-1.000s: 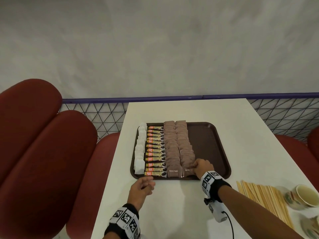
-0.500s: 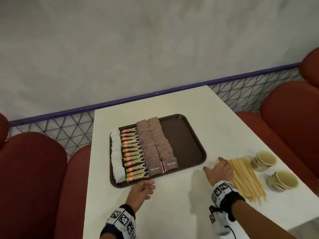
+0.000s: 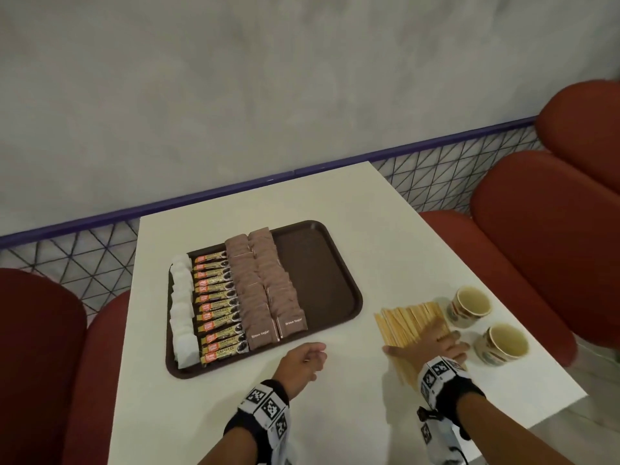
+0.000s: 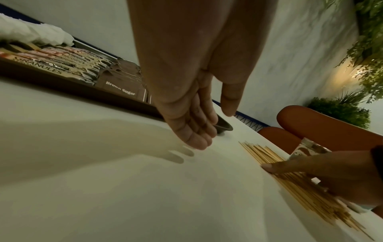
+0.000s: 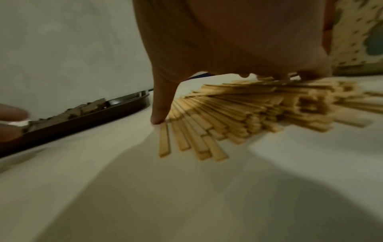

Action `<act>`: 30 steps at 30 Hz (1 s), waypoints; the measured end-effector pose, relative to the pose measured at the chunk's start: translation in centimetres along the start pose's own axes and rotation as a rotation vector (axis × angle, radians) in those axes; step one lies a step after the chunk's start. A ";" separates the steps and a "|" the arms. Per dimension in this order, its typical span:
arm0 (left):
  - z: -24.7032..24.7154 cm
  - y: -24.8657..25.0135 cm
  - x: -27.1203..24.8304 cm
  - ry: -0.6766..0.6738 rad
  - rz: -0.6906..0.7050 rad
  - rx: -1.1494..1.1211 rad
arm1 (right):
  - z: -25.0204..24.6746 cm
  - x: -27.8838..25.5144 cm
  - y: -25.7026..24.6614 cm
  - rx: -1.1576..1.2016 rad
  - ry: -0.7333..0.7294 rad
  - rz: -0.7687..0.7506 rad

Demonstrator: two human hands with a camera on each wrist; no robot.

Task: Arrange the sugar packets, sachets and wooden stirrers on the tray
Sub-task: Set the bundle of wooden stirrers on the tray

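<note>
A brown tray [image 3: 322,280] on the white table holds a column of white sugar packets [image 3: 183,313], a column of coffee sachets [image 3: 218,307] and two columns of brown sugar packets [image 3: 265,290]; its right third is bare. To its right a fanned pile of wooden stirrers [image 3: 406,323] lies on the table. My right hand [image 3: 432,345] lies spread on top of that pile, fingers straight, and its thumb [image 5: 161,108] touches the table at the pile's left edge. My left hand [image 3: 303,357] hovers by the tray's front edge, its fingers [image 4: 199,131] relaxed and holding nothing.
Two patterned paper cups [image 3: 469,305] [image 3: 503,344] stand just right of the stirrers, near the table's right edge. Red padded seats [image 3: 536,263] flank the table on both sides. A wall with a blue rail runs behind.
My right hand left the brown sugar packets on the tray and moved right onto the stirrer pile. The head view swung right with it. The left hand stayed by the tray's front.
</note>
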State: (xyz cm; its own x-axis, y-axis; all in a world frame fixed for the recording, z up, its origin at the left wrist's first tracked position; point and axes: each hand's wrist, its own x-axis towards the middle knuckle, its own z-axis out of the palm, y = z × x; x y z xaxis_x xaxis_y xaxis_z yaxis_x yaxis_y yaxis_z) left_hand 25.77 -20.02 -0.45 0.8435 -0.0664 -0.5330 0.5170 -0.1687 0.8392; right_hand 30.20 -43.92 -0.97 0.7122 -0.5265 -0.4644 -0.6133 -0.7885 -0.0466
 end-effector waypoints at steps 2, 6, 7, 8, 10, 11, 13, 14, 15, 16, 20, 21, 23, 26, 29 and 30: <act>0.2 -0.1 0.4 0.010 -0.007 0.000 | 0.1 -0.3 0.2 -0.057 0.015 -0.067; 0.8 -0.1 1.1 0.027 -0.025 -0.007 | 0.7 -1.0 0.7 -0.114 0.115 -0.317; 1.0 0.0 1.3 0.026 -0.031 -0.004 | 0.8 -1.2 0.6 -0.114 0.132 -0.373; 1.4 0.1 1.5 0.023 -0.037 0.001 | 0.9 -1.3 0.4 -0.115 0.155 -0.425; 2.1 0.2 1.9 0.015 -0.049 0.008 | 0.8 -1.4 0.1 -0.121 0.172 -0.511; 2.6 0.2 2.0 0.012 -0.054 0.013 | 0.8 -1.5 -0.1 -0.140 0.151 -0.545; 3.4 0.3 2.3 0.011 -0.060 0.031 | 0.8 -1.6 -0.5 -0.209 0.102 -0.595; 3.7 0.4 2.4 0.010 -0.060 0.037 | 0.7 -1.7 -0.7 -0.245 0.090 -0.614; 4.0 0.5 2.5 0.010 -0.058 0.037 | 0.7 -1.7 -0.9 -0.280 0.089 -0.630; 4.3 0.6 2.6 0.010 -0.057 0.036 | 0.7 -1.6 -1.0 -0.311 0.093 -0.647; 5.0 0.7 3.1 0.008 -0.055 0.051 | 0.7 -1.3 -1.4 -0.366 0.082 -0.784; 5.2 0.8 3.2 0.003 -0.054 0.058 | 0.7 -1.2 -1.5 -0.369 0.075 -0.814; 5.3 0.9 3.3 -0.002 -0.043 0.090 | 0.6 -1.1 -1.6 -0.362 0.057 -0.842; 5.5 1.1 3.3 0.003 -0.012 0.138 | 0.6 -1.1 -1.6 -0.365 0.039 -0.868; 5.6 0.8 3.3 0.002 0.005 0.154 | 0.5 -1.2 -1.7 -0.396 0.061 -0.911; 5.6 0.7 3.3 0.001 0.005 0.153 | 0.5 -1.2 -1.8 -0.405 0.069 -0.922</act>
State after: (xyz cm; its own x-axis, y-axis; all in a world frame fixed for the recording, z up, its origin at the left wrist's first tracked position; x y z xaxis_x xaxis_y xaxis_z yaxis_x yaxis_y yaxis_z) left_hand 28.08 -25.85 -2.23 0.8461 -0.0671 -0.5288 0.4846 -0.3164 0.8155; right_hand 30.30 -41.76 -0.79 0.8758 0.3365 -0.3462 0.3403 -0.9389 -0.0518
